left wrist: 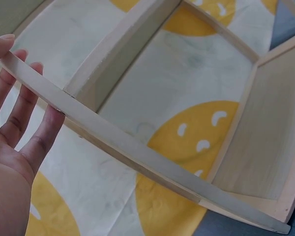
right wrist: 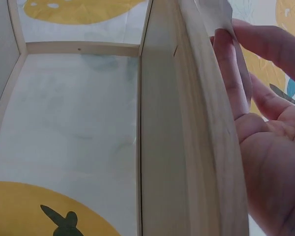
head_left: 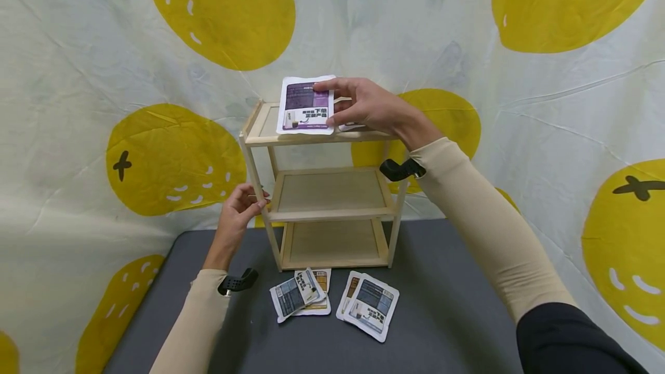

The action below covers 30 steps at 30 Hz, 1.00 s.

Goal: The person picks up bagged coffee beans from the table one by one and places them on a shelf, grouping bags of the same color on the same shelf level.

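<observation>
A three-tier wooden shelf rack (head_left: 332, 192) stands in the middle of the head view. My left hand (head_left: 236, 218) holds its left front post (left wrist: 132, 142), thumb on one side and fingers on the other in the left wrist view. At the top tier, my right hand (head_left: 363, 105) pinches a flat white-and-purple packet (head_left: 305, 109) by its right edge. That packet leans face-out over the left part of the top tier. Part of another packet (head_left: 352, 127) peeks out beneath the right hand, mostly hidden. The held packet (right wrist: 243, 73) appears edge-on in the right wrist view.
On the grey table (head_left: 441, 305) in front of the rack lie two overlapping groups of packets: a left pair (head_left: 291, 299) and a right pair (head_left: 371, 307). Behind the rack hangs a pale cloth (head_left: 353, 22) printed with yellow fruit.
</observation>
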Each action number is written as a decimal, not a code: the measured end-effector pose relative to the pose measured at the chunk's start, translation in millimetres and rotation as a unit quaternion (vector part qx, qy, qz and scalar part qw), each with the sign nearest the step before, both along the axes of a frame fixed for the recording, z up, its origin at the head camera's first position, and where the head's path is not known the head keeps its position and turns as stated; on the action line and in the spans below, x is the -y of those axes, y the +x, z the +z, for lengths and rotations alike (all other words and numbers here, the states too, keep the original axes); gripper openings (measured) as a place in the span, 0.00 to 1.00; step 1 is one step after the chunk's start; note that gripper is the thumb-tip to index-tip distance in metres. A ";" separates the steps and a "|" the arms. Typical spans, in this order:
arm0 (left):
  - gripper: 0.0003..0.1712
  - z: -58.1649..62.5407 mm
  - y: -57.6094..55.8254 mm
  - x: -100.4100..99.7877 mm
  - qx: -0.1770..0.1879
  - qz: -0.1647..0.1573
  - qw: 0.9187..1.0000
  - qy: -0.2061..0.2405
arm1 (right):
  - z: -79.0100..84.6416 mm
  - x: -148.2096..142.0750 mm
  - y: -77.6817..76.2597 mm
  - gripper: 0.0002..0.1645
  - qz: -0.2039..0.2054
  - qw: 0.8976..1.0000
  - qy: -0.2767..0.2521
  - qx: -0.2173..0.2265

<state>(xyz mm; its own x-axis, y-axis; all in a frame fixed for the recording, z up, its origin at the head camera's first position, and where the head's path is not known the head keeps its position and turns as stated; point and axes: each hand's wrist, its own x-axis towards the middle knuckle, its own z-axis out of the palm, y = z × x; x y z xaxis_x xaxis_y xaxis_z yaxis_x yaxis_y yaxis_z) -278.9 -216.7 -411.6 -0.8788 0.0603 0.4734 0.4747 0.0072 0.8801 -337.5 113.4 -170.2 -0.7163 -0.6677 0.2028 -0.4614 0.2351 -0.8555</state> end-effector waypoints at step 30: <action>0.23 -1.3 -2.6 -2.9 -0.012 -0.019 1.000 0.003 | 1.4 1.7 -9.6 0.42 -0.077 0.993 0.082 -0.028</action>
<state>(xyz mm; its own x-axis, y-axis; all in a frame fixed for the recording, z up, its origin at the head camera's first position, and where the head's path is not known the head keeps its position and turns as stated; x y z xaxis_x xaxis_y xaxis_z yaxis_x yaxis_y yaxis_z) -281.5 -213.8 -412.9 -0.8643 0.0910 0.4947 0.4954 -0.0160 0.8685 -347.1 111.7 -168.8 -0.8030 -0.5783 0.1437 -0.4556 0.4405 -0.7736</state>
